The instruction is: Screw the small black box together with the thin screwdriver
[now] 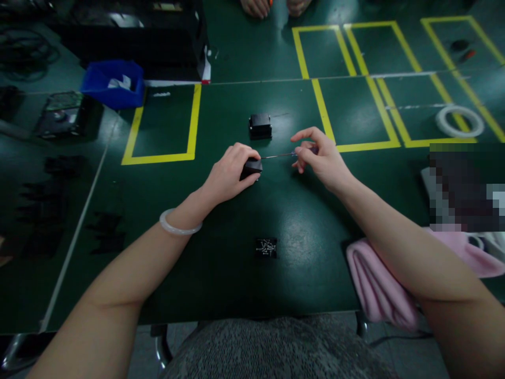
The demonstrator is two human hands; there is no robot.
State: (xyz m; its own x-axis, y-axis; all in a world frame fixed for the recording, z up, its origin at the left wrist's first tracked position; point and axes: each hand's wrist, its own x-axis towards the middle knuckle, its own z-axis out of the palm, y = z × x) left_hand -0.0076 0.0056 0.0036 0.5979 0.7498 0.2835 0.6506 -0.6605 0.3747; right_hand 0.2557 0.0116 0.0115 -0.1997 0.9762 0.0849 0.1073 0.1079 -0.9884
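My left hand (232,171) is closed around a small black box-shaped part (252,166) on the green table, covering most of it. Pinched in my right hand (317,155) is a screwdriver (282,155), held level, its thin shaft pointing left. The tip reaches the side of the black part near my left fingertips; whether it sits in a screw is too small to tell. Just beyond stands a second black box-shaped part (260,126). Nearer to me lies a small dark tray (258,253) with several silver screws (265,246).
A blue bin (112,84) and a large black machine (173,47) stand back left. Dark parts (43,195) lie at the left. Yellow tape marks (158,158) cross the table. At right are a white tape roll (460,122) and pink cloth (379,279). Another person's hands (256,6) show at the top.
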